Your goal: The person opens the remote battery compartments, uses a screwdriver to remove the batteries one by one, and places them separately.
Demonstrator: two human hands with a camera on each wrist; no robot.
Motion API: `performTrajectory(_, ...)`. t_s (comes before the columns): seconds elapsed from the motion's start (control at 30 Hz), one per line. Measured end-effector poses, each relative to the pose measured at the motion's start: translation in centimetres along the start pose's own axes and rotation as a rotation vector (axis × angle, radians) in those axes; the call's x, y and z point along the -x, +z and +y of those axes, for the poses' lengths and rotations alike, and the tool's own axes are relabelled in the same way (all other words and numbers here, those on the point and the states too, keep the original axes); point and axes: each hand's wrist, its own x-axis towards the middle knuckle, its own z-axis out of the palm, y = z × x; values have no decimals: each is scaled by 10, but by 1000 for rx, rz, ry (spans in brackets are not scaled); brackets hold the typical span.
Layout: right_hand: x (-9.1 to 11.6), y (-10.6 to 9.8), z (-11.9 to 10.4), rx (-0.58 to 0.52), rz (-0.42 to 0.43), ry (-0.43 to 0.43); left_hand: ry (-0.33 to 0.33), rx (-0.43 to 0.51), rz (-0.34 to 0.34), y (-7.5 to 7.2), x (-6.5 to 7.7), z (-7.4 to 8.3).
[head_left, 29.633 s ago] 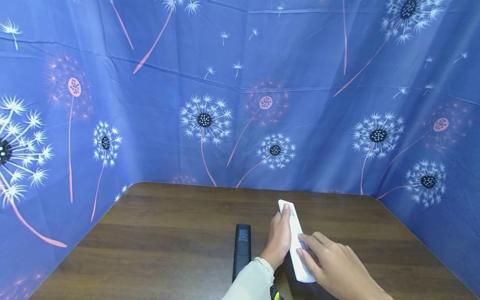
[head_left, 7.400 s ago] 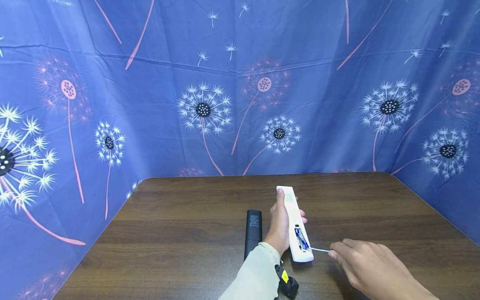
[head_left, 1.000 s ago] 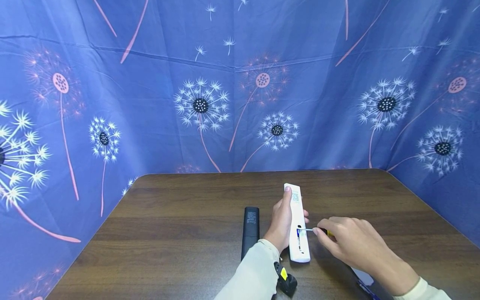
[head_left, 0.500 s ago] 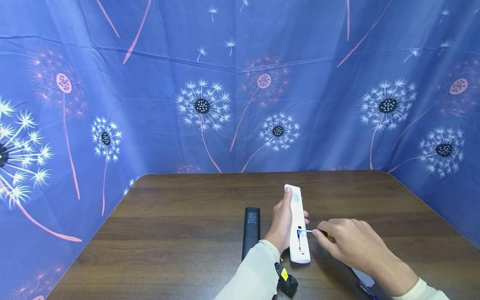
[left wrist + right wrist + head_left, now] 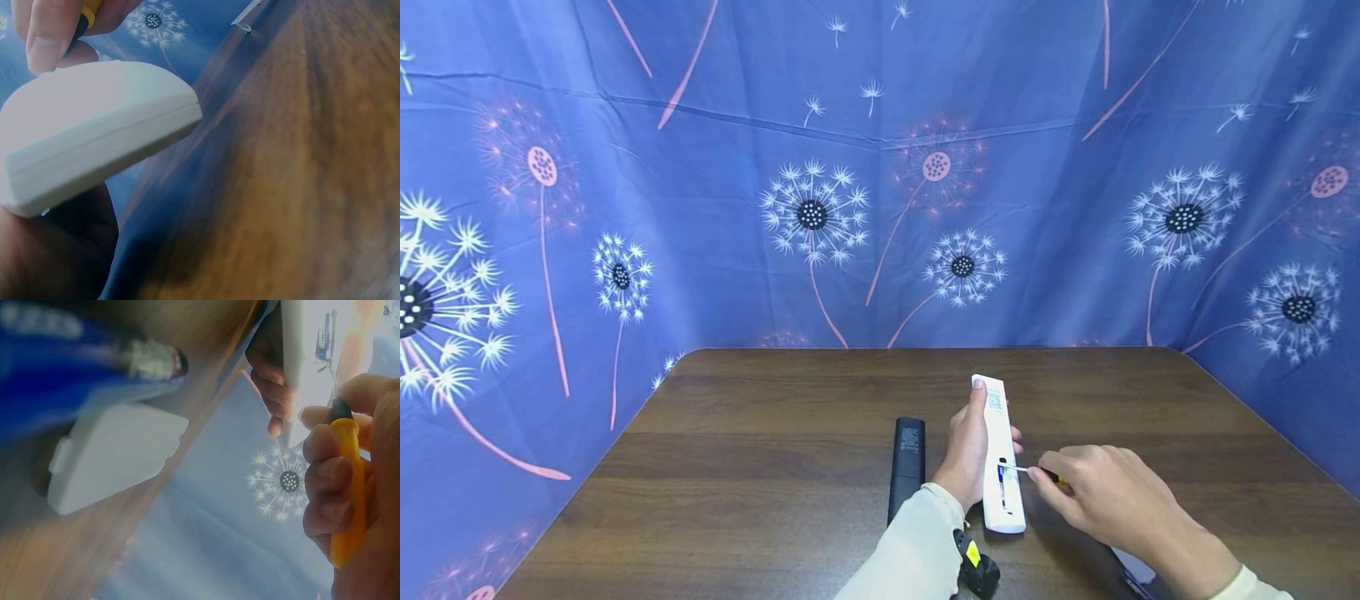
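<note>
Screwdriver [image 5: 348, 494]: tip now poking at slot [image 5: 1007, 498]'s far end, earlier near end
Left hand [image 5: 966, 446]: gripping white remote [image 5: 997, 429] above table [image 5: 760, 467]
Right hand [image 5: 1108, 492]: clamping round screwdriver
Black remote [image 5: 908, 467]: lying on table, left

Mostly smooth plastic, with slim bright metal and wood grain.
The white remote [image 5: 998, 437] gripped in the left hand [image 5: 964, 454] is smooth, lightly glossy plastic; in the right hand [image 5: 1105, 492], the screwdriver [image 5: 355, 487] has a smooth yellow plastic handle [image 5: 350, 534] and a bright metal shaft [image 5: 1018, 469]. Left of both hands, the black remote [image 5: 908, 467] looks matt plastic. Under the hands, the bench [image 5: 760, 433] shows satin wood grain; beyond them hangs creased, printed cloth [image 5: 700, 208].
</note>
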Motion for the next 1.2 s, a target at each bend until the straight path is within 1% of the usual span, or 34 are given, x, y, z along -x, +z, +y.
performTrajectory(0.3,0,2,2,4,28,-54,-27,-3,-7,0,1,1)
performTrajectory(0.43,0,3,3,6,39,-69,-24,0,-12,-1,1,0)
performTrajectory(0.7,0,3,4,-5,37,-78,-11,0,-7,0,0,-1)
performTrajectory(0.87,0,2,4,-1,34,-79,-18,-9,-8,0,0,-1)
performTrajectory(0.93,1,1,3,-5,25,-88,-8,0,-3,-1,-2,0)
performTrajectory(1.1,3,1,-2,11,11,-125,50,30,19,-6,-6,4)
performTrajectory(1.2,4,1,-2,38,37,-109,40,28,18,-7,-5,4)
